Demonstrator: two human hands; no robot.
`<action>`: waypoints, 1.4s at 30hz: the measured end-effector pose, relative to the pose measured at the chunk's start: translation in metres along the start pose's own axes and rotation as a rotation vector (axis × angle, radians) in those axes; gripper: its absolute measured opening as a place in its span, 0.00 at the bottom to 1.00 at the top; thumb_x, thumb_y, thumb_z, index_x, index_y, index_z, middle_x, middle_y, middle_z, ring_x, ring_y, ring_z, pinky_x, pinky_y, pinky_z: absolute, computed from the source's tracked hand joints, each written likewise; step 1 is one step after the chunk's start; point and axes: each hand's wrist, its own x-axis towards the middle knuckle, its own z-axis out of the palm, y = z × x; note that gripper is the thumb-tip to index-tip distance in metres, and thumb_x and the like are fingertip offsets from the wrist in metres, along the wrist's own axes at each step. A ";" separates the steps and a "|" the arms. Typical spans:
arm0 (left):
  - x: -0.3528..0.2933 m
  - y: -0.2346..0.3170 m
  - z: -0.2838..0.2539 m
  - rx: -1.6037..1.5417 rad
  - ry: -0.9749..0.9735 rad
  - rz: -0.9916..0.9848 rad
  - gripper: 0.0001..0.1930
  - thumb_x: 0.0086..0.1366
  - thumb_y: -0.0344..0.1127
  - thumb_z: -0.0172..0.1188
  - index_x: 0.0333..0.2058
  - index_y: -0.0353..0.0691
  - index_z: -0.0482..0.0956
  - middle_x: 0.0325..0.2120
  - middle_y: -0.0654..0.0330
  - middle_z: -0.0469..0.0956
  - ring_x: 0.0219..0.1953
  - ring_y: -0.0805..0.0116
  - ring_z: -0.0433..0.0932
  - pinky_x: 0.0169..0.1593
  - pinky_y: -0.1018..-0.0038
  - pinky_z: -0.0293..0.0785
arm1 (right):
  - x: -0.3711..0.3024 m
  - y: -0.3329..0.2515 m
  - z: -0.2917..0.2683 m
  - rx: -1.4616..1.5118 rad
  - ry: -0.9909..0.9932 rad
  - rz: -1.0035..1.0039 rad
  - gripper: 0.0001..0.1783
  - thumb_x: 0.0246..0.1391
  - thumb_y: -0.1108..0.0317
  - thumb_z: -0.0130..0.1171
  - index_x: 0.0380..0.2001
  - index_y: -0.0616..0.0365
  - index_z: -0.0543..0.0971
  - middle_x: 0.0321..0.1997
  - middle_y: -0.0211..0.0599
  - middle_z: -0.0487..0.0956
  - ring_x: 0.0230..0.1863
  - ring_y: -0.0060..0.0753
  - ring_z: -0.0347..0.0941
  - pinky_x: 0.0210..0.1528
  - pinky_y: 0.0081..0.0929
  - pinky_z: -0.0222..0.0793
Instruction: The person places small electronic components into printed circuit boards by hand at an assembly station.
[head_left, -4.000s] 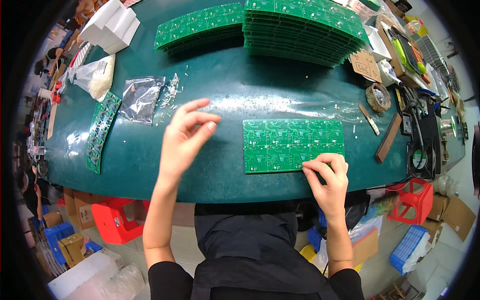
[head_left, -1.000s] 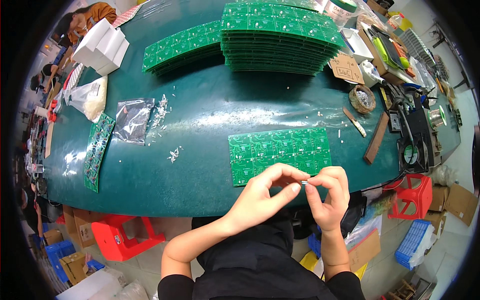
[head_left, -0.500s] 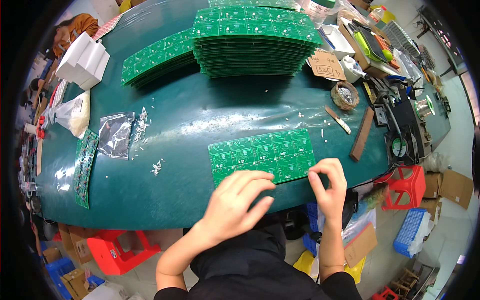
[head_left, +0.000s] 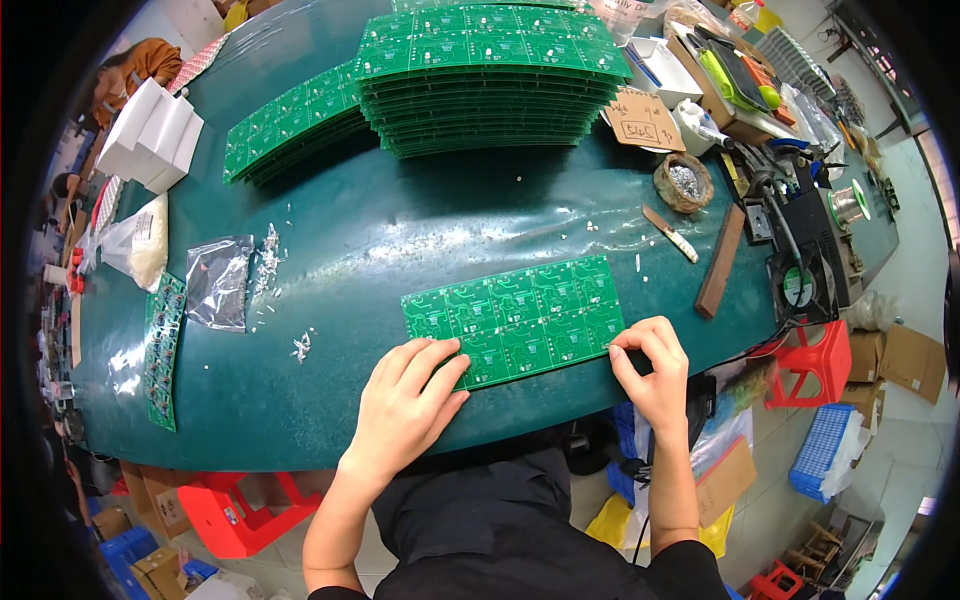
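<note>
A green circuit board panel (head_left: pixel 525 315) lies slightly slanted on the table in front of me. My left hand (head_left: pixel 410 390) is open, its fingers stretched over the panel's near left corner and touching it, with the thumb by the near edge. At the near right corner, my right hand (head_left: pixel 650 365) is closed in a pinch between thumb and forefinger. Something tiny may be between those fingertips, but I cannot make it out. Small white parts (head_left: pixel 267 262) lie in a loose heap beside a clear plastic bag (head_left: pixel 220 283), and a smaller pile (head_left: pixel 302 346) is nearer me.
A tall stack of green panels (head_left: pixel 490 115) stands at the back, a lower stack (head_left: pixel 295 120) beside it. A populated board (head_left: pixel 163 355) lies left. On the right are a round tub (head_left: pixel 684 182), a wooden strip (head_left: pixel 720 262), a solder spool (head_left: pixel 849 204) and tools.
My left hand has moved left and come down on the panel's near left corner. My right hand has shifted slightly down and left, still pinched. The view has shifted a little.
</note>
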 end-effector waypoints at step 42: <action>-0.014 -0.006 0.015 -0.051 0.138 0.051 0.21 0.52 0.38 0.68 0.45 0.39 0.79 0.50 0.56 0.78 0.53 0.56 0.78 0.57 0.63 0.76 | -0.004 0.000 0.000 -0.274 -0.161 -0.191 0.09 0.48 0.81 0.61 0.31 0.62 0.71 0.36 0.46 0.69 0.42 0.53 0.68 0.46 0.44 0.65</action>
